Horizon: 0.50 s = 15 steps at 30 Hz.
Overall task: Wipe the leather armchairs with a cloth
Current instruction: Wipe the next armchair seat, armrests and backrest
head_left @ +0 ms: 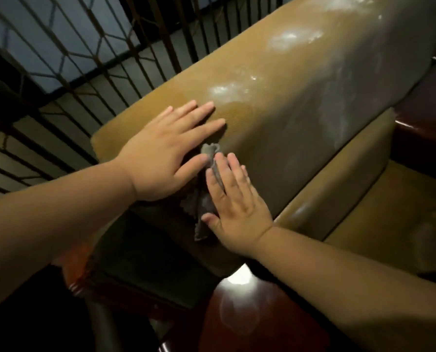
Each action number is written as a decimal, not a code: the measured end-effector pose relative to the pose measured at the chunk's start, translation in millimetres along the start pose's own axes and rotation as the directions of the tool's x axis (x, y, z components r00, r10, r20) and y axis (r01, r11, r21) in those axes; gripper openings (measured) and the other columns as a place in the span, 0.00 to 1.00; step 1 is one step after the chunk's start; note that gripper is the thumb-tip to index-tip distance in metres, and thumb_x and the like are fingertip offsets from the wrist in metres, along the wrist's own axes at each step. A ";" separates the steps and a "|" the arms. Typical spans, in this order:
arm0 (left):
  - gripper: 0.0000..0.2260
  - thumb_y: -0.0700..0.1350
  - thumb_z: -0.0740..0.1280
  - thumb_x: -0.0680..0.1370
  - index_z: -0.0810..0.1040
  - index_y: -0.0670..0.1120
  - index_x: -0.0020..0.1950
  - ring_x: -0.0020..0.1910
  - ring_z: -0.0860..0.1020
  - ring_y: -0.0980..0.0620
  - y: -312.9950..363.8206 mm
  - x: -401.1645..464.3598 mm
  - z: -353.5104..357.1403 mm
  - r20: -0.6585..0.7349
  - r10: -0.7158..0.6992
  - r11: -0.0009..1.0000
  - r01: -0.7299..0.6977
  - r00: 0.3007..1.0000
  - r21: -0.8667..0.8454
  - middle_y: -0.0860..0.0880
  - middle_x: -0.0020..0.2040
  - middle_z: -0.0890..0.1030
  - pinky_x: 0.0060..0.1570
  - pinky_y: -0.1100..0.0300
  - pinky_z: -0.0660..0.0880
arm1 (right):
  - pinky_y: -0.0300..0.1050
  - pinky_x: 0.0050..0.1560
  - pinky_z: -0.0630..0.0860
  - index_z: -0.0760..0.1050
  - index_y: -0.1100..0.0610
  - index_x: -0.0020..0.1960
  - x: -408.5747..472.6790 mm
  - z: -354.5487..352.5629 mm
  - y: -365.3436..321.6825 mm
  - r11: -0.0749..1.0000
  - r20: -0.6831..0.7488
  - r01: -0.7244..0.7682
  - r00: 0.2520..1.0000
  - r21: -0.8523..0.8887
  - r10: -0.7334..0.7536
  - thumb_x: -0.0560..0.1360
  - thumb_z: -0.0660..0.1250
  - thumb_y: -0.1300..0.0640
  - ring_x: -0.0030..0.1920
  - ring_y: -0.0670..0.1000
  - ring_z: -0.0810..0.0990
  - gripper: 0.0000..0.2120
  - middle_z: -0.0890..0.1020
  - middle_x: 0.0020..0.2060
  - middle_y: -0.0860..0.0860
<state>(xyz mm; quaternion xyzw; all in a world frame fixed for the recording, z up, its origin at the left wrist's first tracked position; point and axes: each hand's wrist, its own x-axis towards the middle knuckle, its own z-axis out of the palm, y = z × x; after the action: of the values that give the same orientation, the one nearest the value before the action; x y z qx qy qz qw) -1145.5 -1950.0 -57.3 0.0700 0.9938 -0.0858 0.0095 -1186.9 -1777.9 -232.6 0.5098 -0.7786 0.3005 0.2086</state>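
Observation:
A tan leather armchair (pixel 300 102) fills the middle of the view, its backrest running from lower left to upper right, with pale shiny patches on top. My left hand (pixel 171 153) lies flat on the backrest's near end, fingers spread. My right hand (pixel 234 201) lies flat just to its right, pressing a small grey cloth (pixel 206 199) against the leather. The cloth is bunched between the two hands and partly hidden under my right fingers.
The seat cushion (pixel 389 219) lies at the right. A glossy red-brown wooden armrest (pixel 249 308) sits at the bottom centre. A dark metal window grille (pixel 85 59) stands behind the chair at the upper left.

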 end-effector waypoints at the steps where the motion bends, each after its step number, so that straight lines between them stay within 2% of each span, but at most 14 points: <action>1: 0.31 0.62 0.51 0.84 0.56 0.55 0.87 0.86 0.50 0.45 -1.9 -0.6 3.2 -0.019 0.011 1.000 -0.011 1.000 0.006 0.49 0.87 0.53 0.82 0.37 0.53 | 0.62 0.82 0.45 0.45 0.57 0.83 0.0 1.7 21.0 1.000 -0.029 0.005 1.000 -0.026 -0.006 0.81 0.61 0.42 0.83 0.65 0.45 0.41 0.49 0.82 0.61; 2: 0.31 0.62 0.52 0.84 0.56 0.55 0.87 0.86 0.51 0.44 -3.8 -1.2 5.4 -0.043 0.017 1.000 -0.017 0.999 0.014 0.49 0.87 0.53 0.82 0.37 0.54 | 0.62 0.82 0.45 0.46 0.58 0.83 2.2 2.7 42.6 0.997 -0.060 -0.047 0.997 -0.063 0.043 0.80 0.63 0.44 0.83 0.65 0.46 0.41 0.50 0.82 0.61; 4: 0.32 0.63 0.52 0.84 0.55 0.54 0.87 0.86 0.52 0.43 -6.0 -0.4 9.8 -0.077 0.025 0.999 -0.023 0.997 0.036 0.48 0.87 0.54 0.81 0.36 0.55 | 0.62 0.82 0.45 0.44 0.61 0.83 6.3 2.2 85.1 0.943 -0.110 -0.317 0.946 -0.098 0.306 0.80 0.60 0.47 0.83 0.66 0.45 0.41 0.48 0.82 0.64; 6: 0.33 0.63 0.53 0.83 0.55 0.53 0.87 0.85 0.54 0.42 -5.8 1.0 13.3 -0.098 0.025 0.998 -0.020 0.995 0.053 0.46 0.87 0.54 0.81 0.34 0.56 | 0.62 0.82 0.45 0.42 0.64 0.83 6.7 3.4 103.0 0.781 -0.145 -0.624 0.776 -0.033 0.614 0.81 0.52 0.45 0.83 0.64 0.42 0.39 0.46 0.83 0.65; 7: 0.34 0.63 0.53 0.83 0.55 0.53 0.87 0.85 0.54 0.41 -5.6 0.8 14.1 -0.103 0.021 0.998 -0.015 0.994 0.057 0.46 0.87 0.55 0.80 0.34 0.57 | 0.62 0.82 0.46 0.42 0.66 0.83 5.9 7.1 95.9 0.700 -0.133 -0.713 0.691 0.041 0.711 0.82 0.50 0.44 0.83 0.64 0.42 0.39 0.45 0.83 0.65; 8: 0.34 0.63 0.54 0.82 0.55 0.52 0.87 0.85 0.55 0.40 -5.4 0.4 14.4 -0.104 0.019 0.998 -0.013 0.994 0.059 0.45 0.87 0.55 0.80 0.33 0.57 | 0.62 0.82 0.47 0.43 0.68 0.83 3.4 13.1 78.5 0.662 -0.114 -0.744 0.652 0.091 0.749 0.82 0.49 0.43 0.83 0.64 0.42 0.40 0.45 0.82 0.66; 9: 0.34 0.63 0.54 0.82 0.56 0.52 0.87 0.85 0.55 0.39 -5.0 0.1 14.3 -0.100 0.016 0.998 -0.010 0.995 0.059 0.44 0.86 0.55 0.80 0.33 0.57 | 0.62 0.82 0.49 0.43 0.68 0.83 -1.8 20.2 52.7 0.671 -0.095 -0.733 0.664 0.113 0.741 0.81 0.50 0.43 0.83 0.65 0.42 0.41 0.45 0.82 0.67; 12: 0.34 0.62 0.55 0.82 0.56 0.51 0.87 0.85 0.55 0.38 -3.7 0.7 11.7 -0.083 0.007 0.998 -0.001 0.996 0.065 0.43 0.86 0.56 0.79 0.32 0.58 | 0.63 0.82 0.51 0.43 0.68 0.83 -26.0 36.9 -34.1 0.808 0.020 -0.581 0.813 0.100 0.582 0.80 0.55 0.41 0.83 0.67 0.42 0.44 0.44 0.81 0.69; 15: 0.34 0.62 0.55 0.82 0.56 0.51 0.87 0.85 0.55 0.38 -3.8 0.6 11.2 -0.090 0.004 0.996 0.004 0.996 0.085 0.43 0.86 0.55 0.79 0.33 0.58 | 0.66 0.80 0.55 0.46 0.69 0.82 -29.5 34.6 -36.1 0.879 0.010 -0.473 0.881 0.062 0.473 0.79 0.59 0.42 0.82 0.70 0.47 0.44 0.49 0.80 0.72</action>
<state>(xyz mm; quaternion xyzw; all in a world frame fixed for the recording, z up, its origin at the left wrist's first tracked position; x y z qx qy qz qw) -1146.6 -1955.6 -67.7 0.0741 0.9887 -0.1249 -0.0382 -1142.8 -1792.5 -267.3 0.3100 -0.8691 0.3678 0.1150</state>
